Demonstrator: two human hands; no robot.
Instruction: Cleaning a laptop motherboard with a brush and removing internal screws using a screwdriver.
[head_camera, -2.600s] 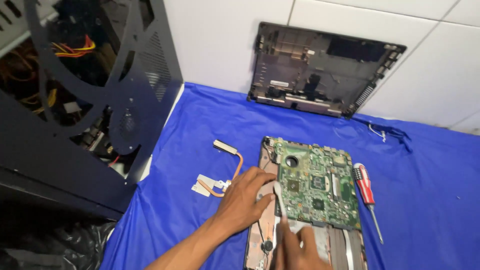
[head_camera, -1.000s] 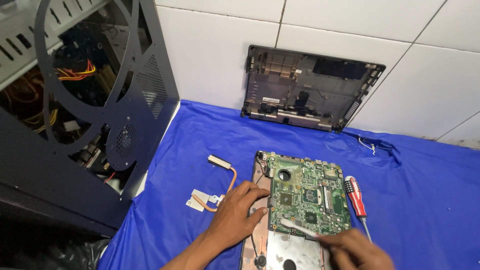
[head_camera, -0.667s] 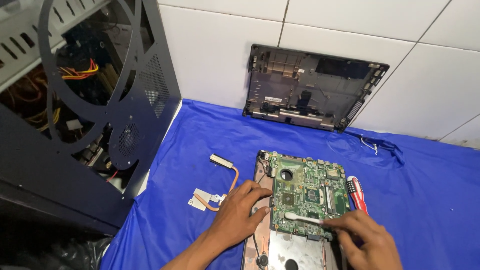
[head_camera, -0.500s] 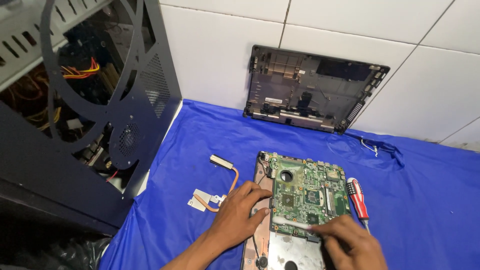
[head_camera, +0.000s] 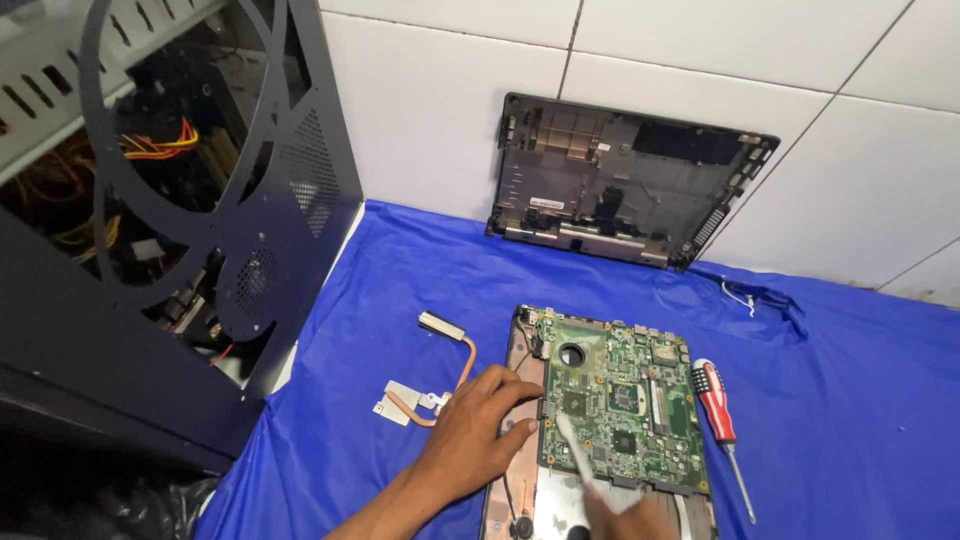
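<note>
Resting at the left edge of the green circuit board (head_camera: 622, 405), the left hand (head_camera: 478, 435) lies flat with its fingers loosely spread; the fingertips touch the board's side and the metal frame (head_camera: 508, 470) under it. It pinches nothing. The right hand (head_camera: 632, 520) shows only partly at the bottom edge of the view. It seems to hold a pale, blurred thin tool (head_camera: 575, 455) whose tip lies on the board, but I cannot tell how the fingers close around it.

The circuit board sits on the frame, on a blue cloth (head_camera: 850, 400) that covers the table. Just beside the board on the right lies a screwdriver (head_camera: 718, 415) with a red and white handle. To the left of the left hand lies a copper pipe with metal plates (head_camera: 425, 385), near but apart from the board. A black laptop shell (head_camera: 625, 180) leans upright against the white tiled wall (head_camera: 700, 50). On the far left stands an open black computer case (head_camera: 180, 200) with coloured wires inside.
</note>
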